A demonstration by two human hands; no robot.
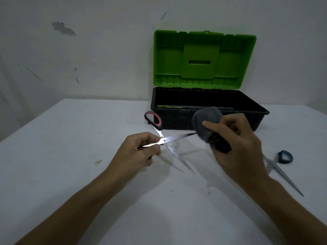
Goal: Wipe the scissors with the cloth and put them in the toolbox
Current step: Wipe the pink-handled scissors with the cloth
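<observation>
Steel blades splayed wide, the red-handled scissors [165,138] hang just above the white table [70,138], in front of the open toolbox [208,110]. The person's left hand [139,151] is curled round the near handle by the pivot; the right hand [235,138] bunches the grey cloth [205,122] over the tip of one blade. Stiff, light and slick, I'd judge, with sharp points, so the handles are the safe hold. A second pair, blue-handled scissors [283,165], lies on the table to the right.
</observation>
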